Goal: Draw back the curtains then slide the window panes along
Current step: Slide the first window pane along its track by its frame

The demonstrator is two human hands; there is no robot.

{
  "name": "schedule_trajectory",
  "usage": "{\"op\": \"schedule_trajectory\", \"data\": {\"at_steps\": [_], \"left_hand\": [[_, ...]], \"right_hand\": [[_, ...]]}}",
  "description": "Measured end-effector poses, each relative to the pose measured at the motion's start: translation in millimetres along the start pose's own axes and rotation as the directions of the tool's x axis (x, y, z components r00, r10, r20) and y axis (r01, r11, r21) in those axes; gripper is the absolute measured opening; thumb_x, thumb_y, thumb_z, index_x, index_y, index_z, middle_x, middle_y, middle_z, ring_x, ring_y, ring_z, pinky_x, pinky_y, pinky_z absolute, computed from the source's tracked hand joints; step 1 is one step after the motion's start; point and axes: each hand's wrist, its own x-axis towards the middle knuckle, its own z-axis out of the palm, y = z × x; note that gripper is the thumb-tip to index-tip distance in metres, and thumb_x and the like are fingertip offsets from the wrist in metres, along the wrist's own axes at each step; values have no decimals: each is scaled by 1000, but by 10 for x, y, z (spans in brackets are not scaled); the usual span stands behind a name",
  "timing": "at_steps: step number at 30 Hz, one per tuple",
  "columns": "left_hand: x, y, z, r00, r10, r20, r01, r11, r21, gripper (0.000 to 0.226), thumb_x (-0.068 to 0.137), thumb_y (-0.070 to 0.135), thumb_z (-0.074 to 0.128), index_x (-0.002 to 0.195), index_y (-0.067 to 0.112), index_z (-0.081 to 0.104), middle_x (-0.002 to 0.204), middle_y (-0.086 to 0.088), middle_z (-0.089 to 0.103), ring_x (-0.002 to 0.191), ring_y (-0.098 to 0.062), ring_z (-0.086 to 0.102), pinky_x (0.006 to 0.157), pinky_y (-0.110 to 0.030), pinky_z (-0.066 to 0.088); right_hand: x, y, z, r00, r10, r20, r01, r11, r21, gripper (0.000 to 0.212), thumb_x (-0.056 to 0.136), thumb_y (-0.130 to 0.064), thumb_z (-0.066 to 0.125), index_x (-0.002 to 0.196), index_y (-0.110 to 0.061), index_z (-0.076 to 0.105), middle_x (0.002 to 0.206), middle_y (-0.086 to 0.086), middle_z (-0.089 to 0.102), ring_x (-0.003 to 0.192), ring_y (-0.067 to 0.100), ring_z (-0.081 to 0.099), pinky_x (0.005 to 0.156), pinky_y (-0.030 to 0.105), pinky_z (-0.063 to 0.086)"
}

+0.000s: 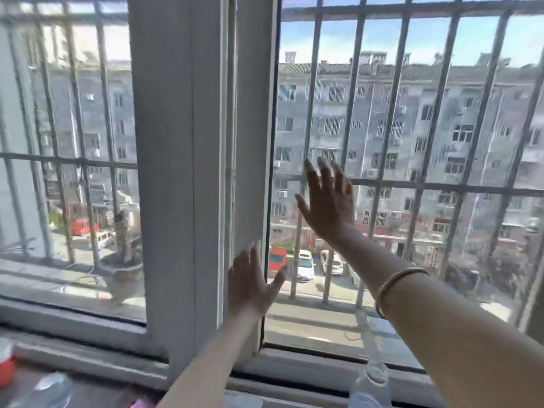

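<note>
Two white-framed sliding panes fill the view. Their upright stiles overlap in the middle: the left pane's stile and the right pane's stile. My left hand lies flat, fingers spread, against the lower part of the right pane's stile. My right hand, fingers spread, is raised in front of the right pane's glass; whether it touches the glass I cannot tell. A gold bangle circles that forearm. No curtain is in view.
Metal security bars run outside the glass, with apartment blocks and parked cars beyond. A potted plant stands on the outer ledge at left. On the inner sill sit a clear plastic bottle, a red-and-white container and a clear object.
</note>
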Motion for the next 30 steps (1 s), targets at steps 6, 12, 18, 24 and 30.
{"op": "schedule_trajectory", "data": {"at_steps": [6,12,18,24,30], "left_hand": [[284,-265,33,997,-12,-76,10,1000,-25,78,83,62,41,141,16,19,150,-8,28,136,-23,27,110,-37,22],[647,-190,108,977,-54,-208,30,992,-119,98,68,73,19,143,13,4,155,-10,6,143,-19,6,112,-25,-1],[864,-76,156,960,-130,-247,88,981,-174,92,81,55,49,143,9,0,155,-13,10,142,-25,13,116,-36,15],[923,-107,168,951,-162,-263,110,974,-199,94,79,36,65,143,10,2,153,-12,17,140,-24,19,111,-30,20],[940,-188,228,937,-176,-301,113,970,-215,91,75,32,68,143,12,11,147,-12,32,134,-25,33,103,-32,33]], "right_hand": [[372,-317,193,994,-109,-3,109,994,0,63,93,-38,40,144,-17,10,153,10,15,139,33,11,111,46,13],[772,-423,349,965,-252,-73,253,968,2,59,93,-35,41,143,-17,15,151,16,16,139,34,10,111,48,12],[948,-454,385,919,-353,-175,361,932,16,57,90,-34,48,140,-15,28,153,17,11,141,38,5,113,50,3],[1084,-741,418,928,-329,-174,340,940,36,51,89,-31,48,136,-16,32,155,10,8,141,36,-5,113,50,-1],[1088,-886,486,951,-238,-197,261,960,98,57,82,-24,53,135,-13,34,155,9,6,140,37,-9,112,54,-3]]}}
